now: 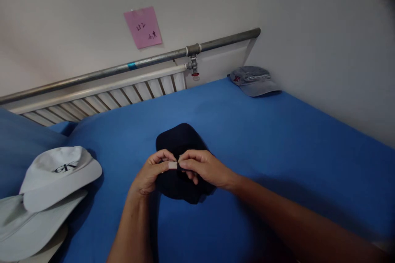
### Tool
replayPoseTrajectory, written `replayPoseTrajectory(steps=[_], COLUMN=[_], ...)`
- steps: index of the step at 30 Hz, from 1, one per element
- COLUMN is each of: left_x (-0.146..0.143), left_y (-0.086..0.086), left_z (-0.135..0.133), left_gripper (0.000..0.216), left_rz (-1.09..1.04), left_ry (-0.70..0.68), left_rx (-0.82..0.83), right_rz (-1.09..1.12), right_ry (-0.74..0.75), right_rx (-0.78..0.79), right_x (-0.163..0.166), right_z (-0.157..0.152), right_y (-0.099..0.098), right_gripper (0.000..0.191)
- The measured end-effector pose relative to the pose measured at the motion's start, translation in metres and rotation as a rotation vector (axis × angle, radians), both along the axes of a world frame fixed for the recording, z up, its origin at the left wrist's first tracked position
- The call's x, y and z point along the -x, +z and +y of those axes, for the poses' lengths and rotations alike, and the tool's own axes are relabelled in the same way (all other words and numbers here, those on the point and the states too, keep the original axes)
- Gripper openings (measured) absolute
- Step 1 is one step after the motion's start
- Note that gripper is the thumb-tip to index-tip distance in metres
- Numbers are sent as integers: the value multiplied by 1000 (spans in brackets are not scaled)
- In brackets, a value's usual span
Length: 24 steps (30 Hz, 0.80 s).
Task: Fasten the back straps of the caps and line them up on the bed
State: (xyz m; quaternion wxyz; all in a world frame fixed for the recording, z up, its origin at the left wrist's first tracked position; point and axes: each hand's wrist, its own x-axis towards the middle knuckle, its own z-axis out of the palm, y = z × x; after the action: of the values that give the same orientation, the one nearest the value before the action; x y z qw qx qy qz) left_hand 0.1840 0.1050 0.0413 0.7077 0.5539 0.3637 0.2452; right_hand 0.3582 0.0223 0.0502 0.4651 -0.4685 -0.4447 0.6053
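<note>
A dark navy cap (180,141) lies on the blue sheet (277,139) in the middle of the view. Both my hands rest on its near side. My left hand (151,172) and my right hand (203,168) pinch together at a small pale strap piece (173,165) at the back of the cap, fingertips meeting there. Both hands are closed in a pinch. The cap's near part is hidden under my fingers.
A white cap with a dark logo (58,174) lies on top of other pale caps (27,226) at the left. A grey cap (253,80) sits in the far corner by the wall. A metal pipe (132,65), a radiator (105,96) and a pink note (143,27) are on the back wall.
</note>
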Motion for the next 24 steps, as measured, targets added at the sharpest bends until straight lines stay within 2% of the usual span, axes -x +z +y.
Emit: replayPoseTrajectory(steps=[3, 10, 19, 24], left_x=[1, -2, -2, -3], left_y=[-2, 1, 5, 4], left_z=[1, -3, -4, -6], left_gripper=[19, 16, 18, 17], left_rz=[-19, -11, -35, -33], left_ry=[1, -32, 8, -44], left_rx=[3, -4, 54, 56], right_rz=[30, 107, -22, 19], right_ry=[-66, -66, 25, 37], right_rx=[-9, -30, -31, -37], right_x=[-3, -1, -8, -9], right_z=[1, 0, -1, -2], right_y=[2, -1, 5, 3], right_gripper=[10, 13, 19, 20])
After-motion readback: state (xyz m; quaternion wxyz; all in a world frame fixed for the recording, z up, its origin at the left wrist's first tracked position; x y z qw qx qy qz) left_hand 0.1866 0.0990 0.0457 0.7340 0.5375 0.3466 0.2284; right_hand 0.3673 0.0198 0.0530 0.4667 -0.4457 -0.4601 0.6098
